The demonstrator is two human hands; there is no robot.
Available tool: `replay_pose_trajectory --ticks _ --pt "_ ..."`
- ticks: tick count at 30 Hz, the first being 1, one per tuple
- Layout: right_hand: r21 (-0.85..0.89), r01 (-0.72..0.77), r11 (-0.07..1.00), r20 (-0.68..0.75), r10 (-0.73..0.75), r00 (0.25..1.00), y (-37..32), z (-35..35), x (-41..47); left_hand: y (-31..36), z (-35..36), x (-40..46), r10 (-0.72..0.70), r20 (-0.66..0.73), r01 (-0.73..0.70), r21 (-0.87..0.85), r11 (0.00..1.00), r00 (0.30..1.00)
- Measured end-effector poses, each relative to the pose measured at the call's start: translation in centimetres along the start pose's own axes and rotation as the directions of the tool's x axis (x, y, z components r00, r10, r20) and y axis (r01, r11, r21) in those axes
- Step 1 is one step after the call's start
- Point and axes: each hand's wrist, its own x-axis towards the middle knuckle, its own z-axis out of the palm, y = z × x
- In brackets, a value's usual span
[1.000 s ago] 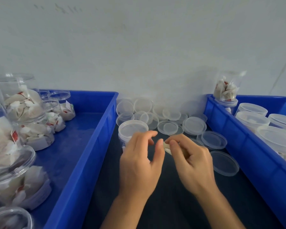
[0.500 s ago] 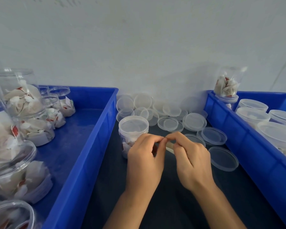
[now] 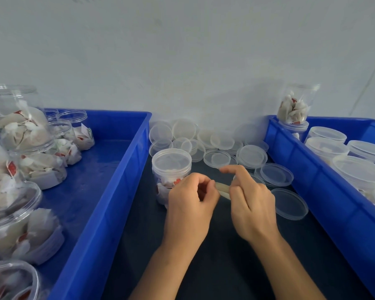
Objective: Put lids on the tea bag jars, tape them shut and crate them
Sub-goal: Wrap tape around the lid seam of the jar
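Observation:
A clear jar of tea bags (image 3: 171, 169) with its lid on stands on the dark table (image 3: 225, 256) between two blue crates. Just in front of it and to its right, my left hand (image 3: 191, 204) and my right hand (image 3: 249, 200) meet over a pale roll of tape (image 3: 222, 188). My right hand's curled fingers hold the roll, with the index finger lifted. My left hand's fingertips pinch at the roll's near end. Most of the roll is hidden by both hands.
The left blue crate (image 3: 126, 169) holds several open jars of tea bags (image 3: 30, 148). Lidded jars (image 3: 342, 152) fill the right blue crate (image 3: 301, 169), and one jar sits upside down (image 3: 296, 107) on another at its far corner. Loose clear lids (image 3: 217, 144) lie against the wall and to the right of my hands.
Both hands have stayed together at the tape. My right index finger has lifted off, and more of the pale roll shows between the hands.

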Motion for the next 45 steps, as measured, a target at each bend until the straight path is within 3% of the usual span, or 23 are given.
replay_pose_trajectory --ticks 6,23,28,31,37,41,43,45 --pt "0.078 0.082 0.994 -0.023 -0.081 0.996 0.4 0.0 -0.1 -0.2 0.0 0.2 -0.158 0.082 0.164 -0.072 0.984 0.984" --pt "0.29 0.066 0.955 -0.04 -0.057 0.998 0.7 0.3 -0.1 -1.4 0.1 0.4 -0.223 0.142 0.246 -0.173 0.954 0.964" --pt "0.329 0.083 0.941 -0.037 -0.075 0.996 0.4 0.2 -0.1 -0.7 0.6 0.0 -0.28 0.24 0.359 -0.417 0.835 0.93" --pt "0.342 0.096 0.935 -0.019 -0.095 0.995 0.3 0.1 -0.2 -0.4 0.9 0.0 -0.24 0.34 0.378 -0.435 0.817 0.909" --pt "0.279 0.099 0.955 0.002 -0.104 0.995 0.1 0.2 -0.2 -1.0 0.9 0.2 -0.26 0.348 0.414 -0.504 0.758 0.901" --pt "0.207 0.113 0.972 -0.005 -0.114 0.993 0.0 0.3 -0.3 -0.9 0.7 -0.1 -0.215 0.219 0.293 -0.438 0.85 0.952" --pt "0.164 0.124 0.979 0.011 -0.127 0.992 0.1 0.4 -0.2 -0.7 0.1 -0.1 -0.111 0.029 0.113 -0.379 0.918 0.993" --pt "0.104 0.148 0.984 0.047 -0.153 0.987 0.2 0.7 -0.2 -0.5 -0.9 0.0 0.067 -0.25 -0.139 -0.282 0.949 0.966"
